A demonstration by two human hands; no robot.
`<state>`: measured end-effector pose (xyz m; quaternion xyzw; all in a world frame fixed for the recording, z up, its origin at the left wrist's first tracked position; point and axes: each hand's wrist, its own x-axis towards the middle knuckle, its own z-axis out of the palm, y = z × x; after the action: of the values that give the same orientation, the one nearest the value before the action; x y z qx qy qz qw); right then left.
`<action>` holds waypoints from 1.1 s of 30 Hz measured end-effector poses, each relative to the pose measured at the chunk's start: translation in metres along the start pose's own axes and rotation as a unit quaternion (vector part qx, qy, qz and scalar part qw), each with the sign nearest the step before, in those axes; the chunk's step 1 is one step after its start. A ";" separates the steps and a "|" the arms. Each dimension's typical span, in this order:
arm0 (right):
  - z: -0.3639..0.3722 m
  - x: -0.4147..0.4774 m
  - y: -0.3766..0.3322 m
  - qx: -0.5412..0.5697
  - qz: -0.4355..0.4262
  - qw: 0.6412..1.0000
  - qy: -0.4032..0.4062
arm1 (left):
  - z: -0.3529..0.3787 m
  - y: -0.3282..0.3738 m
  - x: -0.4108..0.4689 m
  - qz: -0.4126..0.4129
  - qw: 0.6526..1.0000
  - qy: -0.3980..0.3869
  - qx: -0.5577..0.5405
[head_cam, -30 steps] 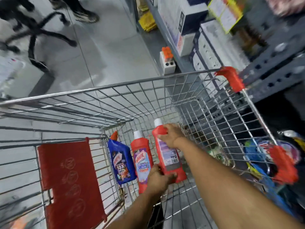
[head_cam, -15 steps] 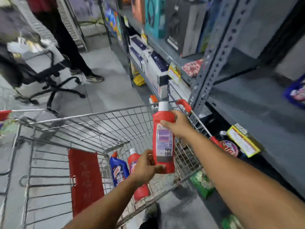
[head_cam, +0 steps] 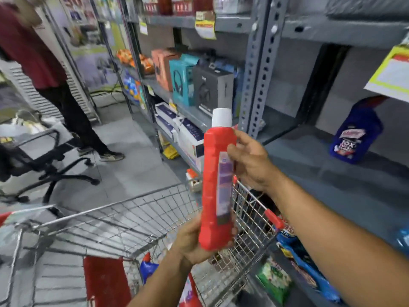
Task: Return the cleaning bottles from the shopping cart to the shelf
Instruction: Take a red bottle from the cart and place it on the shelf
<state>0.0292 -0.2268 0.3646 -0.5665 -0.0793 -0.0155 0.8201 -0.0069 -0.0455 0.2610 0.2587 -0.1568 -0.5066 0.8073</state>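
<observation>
Red bottle (head_cam: 215,187) upright above cart (head_cam: 141,220) rim: left hand (head_cam: 194,244) fingers wrapped round base, right hand (head_cam: 250,160) gripping upper body, nr shelf (head_cam: 309,165) edge.

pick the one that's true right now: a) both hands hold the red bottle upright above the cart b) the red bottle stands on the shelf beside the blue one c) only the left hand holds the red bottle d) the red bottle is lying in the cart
a: the left hand grips the base of the red bottle and the right hand its upper part, white cap up, above the cart; only the blue bottle is on the shelf.
</observation>
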 end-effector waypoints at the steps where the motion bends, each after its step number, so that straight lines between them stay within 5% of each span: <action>1: -0.002 -0.007 -0.007 0.017 0.006 1.000 -0.004 | 0.004 0.005 0.007 -0.016 0.999 -0.016 0.022; 5: -0.030 -0.049 -0.040 0.017 -0.013 0.999 0.036 | 0.019 0.006 0.044 -0.016 0.962 0.017 0.271; 8: -0.054 -0.089 -0.061 -0.062 -0.026 0.986 0.152 | 0.034 -0.013 0.073 -0.002 0.919 0.053 0.390; 15: -0.097 -0.216 -0.103 -0.170 -0.068 0.925 0.332 | 0.097 -0.082 0.124 -0.077 0.879 -0.107 0.458; 20: -0.125 -0.342 -0.139 -0.224 -0.116 0.847 0.468 | 0.176 -0.168 0.164 -0.139 0.839 -0.238 0.468; 28: -0.172 -0.509 -0.192 -0.353 -0.108 0.755 0.542 | 0.291 -0.357 0.206 -0.052 0.828 -0.197 0.522; 33: -0.209 -0.590 -0.200 -0.349 -0.105 0.736 0.571 | 0.331 -0.445 0.222 -0.039 0.790 -0.182 0.583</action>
<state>-0.5527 -0.5315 0.3907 -0.6859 0.3560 -0.4485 0.4491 -0.4089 -0.4878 0.2730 0.5892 -0.5567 -0.3873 0.4391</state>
